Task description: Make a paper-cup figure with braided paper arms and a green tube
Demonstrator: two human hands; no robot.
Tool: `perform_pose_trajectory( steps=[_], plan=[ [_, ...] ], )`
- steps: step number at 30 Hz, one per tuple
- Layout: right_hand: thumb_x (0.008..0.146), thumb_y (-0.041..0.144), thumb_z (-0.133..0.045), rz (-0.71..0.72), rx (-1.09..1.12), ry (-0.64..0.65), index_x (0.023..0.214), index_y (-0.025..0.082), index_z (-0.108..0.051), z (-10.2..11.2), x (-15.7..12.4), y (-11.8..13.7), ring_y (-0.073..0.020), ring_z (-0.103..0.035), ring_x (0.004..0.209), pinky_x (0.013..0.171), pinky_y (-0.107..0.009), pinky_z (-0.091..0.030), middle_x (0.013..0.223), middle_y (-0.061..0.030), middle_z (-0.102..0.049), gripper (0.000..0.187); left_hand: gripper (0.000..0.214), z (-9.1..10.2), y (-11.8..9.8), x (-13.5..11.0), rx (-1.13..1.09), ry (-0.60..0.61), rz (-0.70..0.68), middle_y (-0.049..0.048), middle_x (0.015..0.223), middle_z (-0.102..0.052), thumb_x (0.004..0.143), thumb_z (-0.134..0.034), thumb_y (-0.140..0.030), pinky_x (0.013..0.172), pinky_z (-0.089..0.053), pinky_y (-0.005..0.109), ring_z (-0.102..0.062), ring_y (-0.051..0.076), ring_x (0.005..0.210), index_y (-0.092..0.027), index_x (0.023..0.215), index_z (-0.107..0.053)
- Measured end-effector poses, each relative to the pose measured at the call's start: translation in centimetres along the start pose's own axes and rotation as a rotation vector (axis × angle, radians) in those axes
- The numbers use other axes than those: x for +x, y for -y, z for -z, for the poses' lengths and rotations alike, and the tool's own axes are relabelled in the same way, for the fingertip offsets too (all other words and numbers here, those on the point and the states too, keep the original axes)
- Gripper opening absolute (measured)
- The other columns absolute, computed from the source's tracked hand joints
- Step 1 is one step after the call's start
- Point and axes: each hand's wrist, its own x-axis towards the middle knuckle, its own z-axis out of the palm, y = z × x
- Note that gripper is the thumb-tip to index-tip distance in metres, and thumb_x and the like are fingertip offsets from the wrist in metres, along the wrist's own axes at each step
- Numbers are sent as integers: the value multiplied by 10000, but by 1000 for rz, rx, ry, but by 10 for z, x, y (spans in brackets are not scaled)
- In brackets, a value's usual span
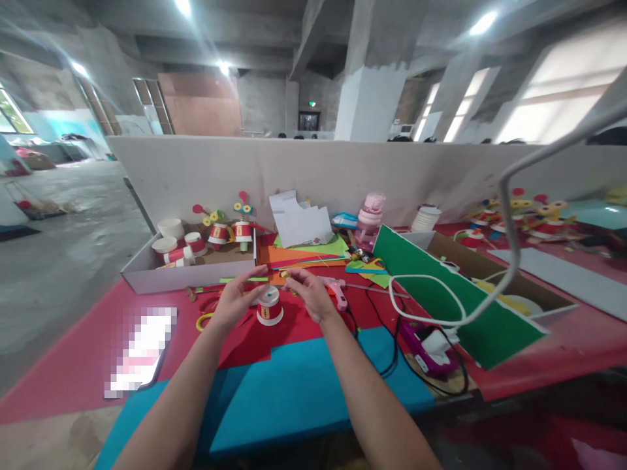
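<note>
A red-and-white paper cup stands inverted on the red-covered desk, its axis upright, between the hands. It lies just right of the left hand, the nearer, whose grip is wide. The right hand's grip is narrow; whether it holds something, I cannot tell.

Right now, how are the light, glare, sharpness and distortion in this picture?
In the head view, the right windows glare white and ceiling lights flare; the phone is pixelated; the cup is fairly clear, the picture's edges look stretched.
</note>
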Motion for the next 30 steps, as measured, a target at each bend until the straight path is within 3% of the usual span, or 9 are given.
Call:
perform_pose_trajectory(
  steps=[2, 5, 10, 17, 22, 25, 30],
  plan=[
    [725, 395, -674, 8, -84, -80, 929, 204, -626, 13, 2, -9, -140, -603, 713, 747, -286, -498, 772, 3, -643, 284, 452, 2, 3, 2, 268, -37, -80, 102, 1259, -619, 801, -647, -392, 1010, -399, 415, -535, 266, 1184, -217, 1216, -611],
    [753, 401, -632, 27, -238, -126, 921, 207, -626, 26, 3, -22, -152, -605, 706, 711, -295, -499, 781, -9, -649, 257, 518, -1, 13, 3, 573, 43, -149, 100, 1234, -628, 765, -673, -436, 981, -389, 433, -526, 287, 1151, -229, 1232, -588],
    [787, 351, -607, 155, -458, -100, 924, 209, -640, 27, 0, -29, -174, -626, 835, 770, -304, -493, 911, -40, -684, 200, 537, -9, 29, 3, 812, 93, -179, 103, 1167, -643, 706, -715, -420, 920, -392, 432, -537, 308, 1070, -215, 1187, -591],
    [803, 284, -586, 183, -480, -54, 923, 218, -643, 23, -5, -24, -170, -640, 848, 753, -284, -493, 906, -32, -690, 148, 485, -8, 29, 1, 839, 162, -178, 77, 1185, -644, 735, -680, -324, 925, -362, 431, -505, 311, 1104, -262, 1210, -604],
    [794, 263, -595, 194, -541, -52, 914, 216, -647, 24, -4, -26, -175, -630, 851, 775, -300, -492, 893, -32, -686, 139, 600, -11, 29, 1, 877, 53, -165, 102, 1133, -673, 678, -751, -437, 924, -345, 457, -500, 343, 1082, -265, 1234, -604],
    [796, 272, -599, 209, -588, -63, 892, 214, -650, 27, -4, -28, -182, -624, 864, 797, -315, -486, 914, -43, -684, 123, 714, -1, 18, 3, 786, 55, -135, 92, 1181, -648, 678, -744, -481, 956, -352, 446, -493, 323, 1123, -280, 1328, -525],
    [812, 325, -596, 157, -485, -31, 910, 191, -640, 28, -3, -29, -193, -633, 886, 830, -337, -489, 951, -72, -687, 172, 536, 25, 3, 4, 498, -77, 35, 99, 1220, -627, 841, -553, -493, 952, -405, 396, -538, 276, 1146, -242, 1314, -539]
  ],
)
